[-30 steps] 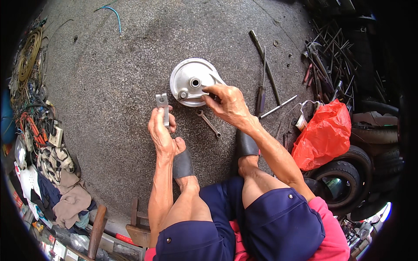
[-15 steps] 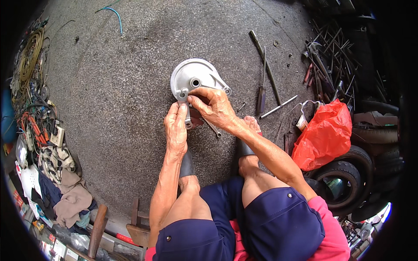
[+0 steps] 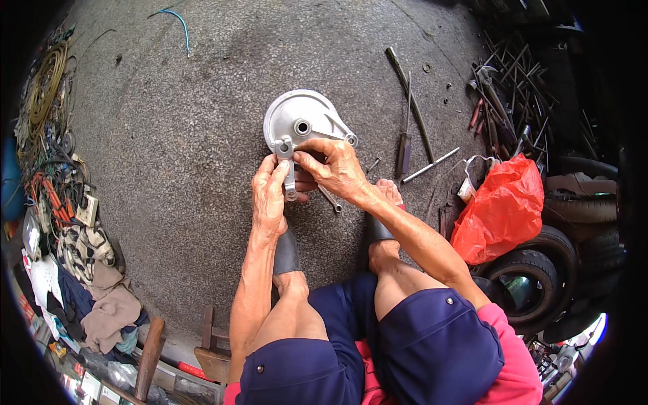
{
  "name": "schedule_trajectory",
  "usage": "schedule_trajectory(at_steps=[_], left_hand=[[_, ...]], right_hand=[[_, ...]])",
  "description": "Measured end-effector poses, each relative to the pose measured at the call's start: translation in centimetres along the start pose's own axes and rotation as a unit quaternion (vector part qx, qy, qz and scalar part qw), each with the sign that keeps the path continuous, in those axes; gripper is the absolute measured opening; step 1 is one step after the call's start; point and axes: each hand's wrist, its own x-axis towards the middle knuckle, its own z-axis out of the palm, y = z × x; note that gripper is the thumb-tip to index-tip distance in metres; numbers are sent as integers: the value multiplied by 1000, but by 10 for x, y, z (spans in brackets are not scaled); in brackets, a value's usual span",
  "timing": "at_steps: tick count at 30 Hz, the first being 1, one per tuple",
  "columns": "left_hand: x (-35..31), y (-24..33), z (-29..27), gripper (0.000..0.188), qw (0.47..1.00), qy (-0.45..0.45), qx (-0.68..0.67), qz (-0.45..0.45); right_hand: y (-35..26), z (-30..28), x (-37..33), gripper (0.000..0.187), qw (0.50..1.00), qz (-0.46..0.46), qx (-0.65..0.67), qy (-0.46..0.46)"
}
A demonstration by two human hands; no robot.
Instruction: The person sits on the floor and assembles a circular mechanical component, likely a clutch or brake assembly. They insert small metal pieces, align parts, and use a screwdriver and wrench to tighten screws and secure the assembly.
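A round silver brake drum plate [image 3: 287, 113] with a bored centre hub is held up over the floor in front of me. At its near edge a short metal brake arm [image 3: 290, 177] points toward me, its split clamp end against the plate. My left hand [image 3: 271, 192] grips the brake arm, thumb on top and fingers curled beneath. From the right, my right hand [image 3: 331, 165] reaches in with thumb and forefinger pinched together beside the clamp end. Whatever lies between those fingertips is too small to make out.
A wrench [image 3: 329, 198] lies by my feet. To the right are a screwdriver [image 3: 404, 152], a long bar [image 3: 415, 108], a thin rod [image 3: 430, 165], a red plastic bag [image 3: 499, 209], tyres [image 3: 523, 277] and piled tools [image 3: 499, 101]. Cables [image 3: 47, 88] and cloths [image 3: 108, 310] heap up on the left.
My left hand has shifted slightly, and its fingers now show beneath the brake arm. The plate is almost where it was. My right hand keeps its pinch by the clamp end.
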Motion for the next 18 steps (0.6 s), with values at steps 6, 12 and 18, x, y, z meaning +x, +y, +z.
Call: schedule_trajectory(at_steps=[6,12,18], left_hand=[[0,-3,3,34,1000,15,8,5],[-2,-1,6,39,1000,13,-3,3],[0,-4,3,39,1000,19,-1,0]], right_hand=[[4,-12,-9,21,998,-12,-66,-13],[34,-53,-25,20,993,50,-85,62],[62,-95,-41,23,961,50,-207,177]])
